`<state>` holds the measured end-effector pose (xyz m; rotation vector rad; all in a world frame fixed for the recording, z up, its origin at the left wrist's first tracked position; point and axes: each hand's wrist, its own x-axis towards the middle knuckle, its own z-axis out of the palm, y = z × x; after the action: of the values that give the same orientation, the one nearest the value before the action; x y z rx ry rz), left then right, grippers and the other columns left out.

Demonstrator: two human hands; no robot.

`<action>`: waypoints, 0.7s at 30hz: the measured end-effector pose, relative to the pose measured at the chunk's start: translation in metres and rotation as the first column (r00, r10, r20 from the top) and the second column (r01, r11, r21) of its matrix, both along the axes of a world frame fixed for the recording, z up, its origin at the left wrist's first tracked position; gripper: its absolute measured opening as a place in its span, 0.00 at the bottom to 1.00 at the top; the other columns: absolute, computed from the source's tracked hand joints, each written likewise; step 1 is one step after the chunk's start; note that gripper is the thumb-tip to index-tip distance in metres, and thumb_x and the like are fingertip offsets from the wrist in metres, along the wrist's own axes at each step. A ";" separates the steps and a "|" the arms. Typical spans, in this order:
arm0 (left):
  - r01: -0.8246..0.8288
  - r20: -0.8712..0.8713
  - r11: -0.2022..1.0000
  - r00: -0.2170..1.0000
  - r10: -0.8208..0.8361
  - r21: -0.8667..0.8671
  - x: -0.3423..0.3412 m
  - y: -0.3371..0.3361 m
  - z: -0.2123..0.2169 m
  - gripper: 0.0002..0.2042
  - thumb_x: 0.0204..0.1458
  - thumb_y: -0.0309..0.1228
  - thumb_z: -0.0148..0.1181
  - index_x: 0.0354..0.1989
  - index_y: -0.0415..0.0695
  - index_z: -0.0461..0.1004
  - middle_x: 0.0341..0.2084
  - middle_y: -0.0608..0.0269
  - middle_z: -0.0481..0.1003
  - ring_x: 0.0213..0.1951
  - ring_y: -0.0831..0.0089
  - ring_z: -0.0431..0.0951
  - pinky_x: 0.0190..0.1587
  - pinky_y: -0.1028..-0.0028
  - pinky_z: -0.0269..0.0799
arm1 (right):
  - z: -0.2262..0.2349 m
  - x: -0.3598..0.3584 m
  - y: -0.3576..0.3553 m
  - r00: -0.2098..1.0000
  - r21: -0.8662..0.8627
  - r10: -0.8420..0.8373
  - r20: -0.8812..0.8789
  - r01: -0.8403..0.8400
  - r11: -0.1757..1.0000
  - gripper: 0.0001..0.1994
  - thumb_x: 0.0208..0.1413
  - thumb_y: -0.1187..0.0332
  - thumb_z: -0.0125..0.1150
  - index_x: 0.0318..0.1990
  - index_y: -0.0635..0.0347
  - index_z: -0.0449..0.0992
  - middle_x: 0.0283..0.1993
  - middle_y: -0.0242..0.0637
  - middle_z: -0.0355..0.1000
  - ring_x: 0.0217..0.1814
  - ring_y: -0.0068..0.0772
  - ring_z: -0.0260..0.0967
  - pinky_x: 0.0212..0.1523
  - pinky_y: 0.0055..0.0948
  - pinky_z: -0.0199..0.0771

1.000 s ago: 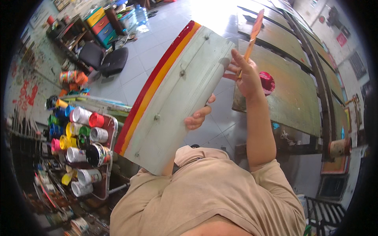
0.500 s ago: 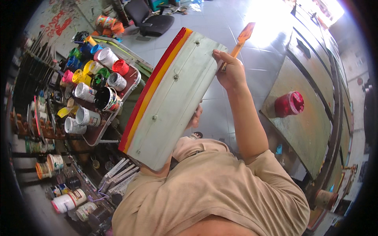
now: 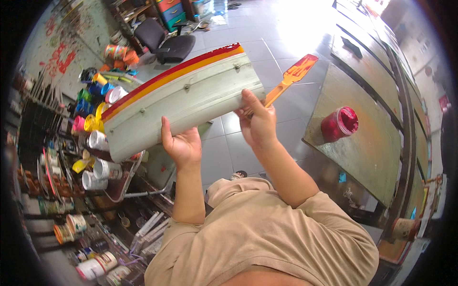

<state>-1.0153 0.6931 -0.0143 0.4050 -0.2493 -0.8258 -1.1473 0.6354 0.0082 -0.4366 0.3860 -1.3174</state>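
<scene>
Left hand (image 3: 182,145) grasping lower edge of grey squeegee board (image 3: 183,105), frame centre; right hand (image 3: 259,123) clenched around orange spatula (image 3: 290,78), touching board's right end.

Jars (image 3: 95,124) left, squeegee (image 3: 183,107) centre, tub (image 3: 339,124) probably on right table (image 3: 377,157).

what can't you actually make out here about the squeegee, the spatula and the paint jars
- Squeegee, head view: its far face is turned away; the left hand covers part of the lower edge.
- Orange spatula: the handle end is hidden inside the right hand.
- Red jar on the table: too small to tell how full.
- Paint jars: partly hidden behind the squeegee, bent by the fisheye rim.
</scene>
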 end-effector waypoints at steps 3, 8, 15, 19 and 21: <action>-0.026 0.011 1.000 1.000 0.026 0.011 -0.007 -0.018 0.023 0.20 0.46 0.29 0.53 0.49 0.40 0.62 0.45 0.59 0.67 0.48 0.67 0.67 0.50 0.65 0.64 | 0.008 -0.008 0.004 0.998 -0.090 -0.027 0.058 0.032 0.995 0.14 0.47 0.77 0.59 0.41 0.66 0.64 0.39 0.39 0.68 0.42 0.32 0.68 0.48 0.35 0.70; -0.024 0.109 0.999 0.994 0.019 0.043 0.011 -0.043 0.046 0.15 0.42 0.26 0.53 0.42 0.39 0.66 0.36 0.61 0.70 0.40 0.70 0.71 0.42 0.71 0.68 | 0.003 -0.045 0.011 0.966 -0.139 -0.165 -0.197 0.139 0.981 0.09 0.50 0.70 0.57 0.34 0.57 0.62 0.36 0.35 0.67 0.35 0.28 0.67 0.34 0.28 0.71; 0.033 0.265 0.971 0.959 -0.097 0.236 0.026 -0.081 0.069 0.19 0.49 0.39 0.55 0.45 0.41 0.64 0.36 0.62 0.71 0.34 0.72 0.73 0.31 0.74 0.69 | -0.004 -0.136 0.032 0.947 -0.079 -0.152 -0.283 0.135 0.988 0.17 0.50 0.48 0.52 0.30 0.50 0.59 0.22 0.25 0.51 0.16 0.13 0.43 0.15 0.12 0.44; 0.135 0.324 0.980 0.929 -0.176 0.145 0.002 -0.109 0.065 0.22 0.51 0.40 0.54 0.50 0.40 0.61 0.40 0.59 0.70 0.37 0.70 0.72 0.39 0.72 0.68 | -0.003 -0.176 0.048 0.992 0.081 0.114 -0.046 -0.110 0.991 0.26 0.50 0.36 0.37 0.30 0.52 0.63 0.19 0.25 0.52 0.15 0.14 0.43 0.14 0.15 0.44; 0.236 0.321 0.958 0.905 -0.278 0.165 -0.009 -0.126 0.061 0.21 0.50 0.38 0.55 0.48 0.38 0.62 0.39 0.58 0.69 0.40 0.68 0.71 0.42 0.70 0.67 | -0.005 -0.191 0.057 0.994 0.079 0.077 -0.083 -0.071 0.994 0.26 0.52 0.38 0.36 0.30 0.53 0.63 0.18 0.25 0.52 0.14 0.14 0.43 0.14 0.15 0.43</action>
<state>-1.0246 0.5669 0.0472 0.6421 -0.5882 -1.0325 -1.3381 0.6921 0.0032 -0.4407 0.4856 -1.2108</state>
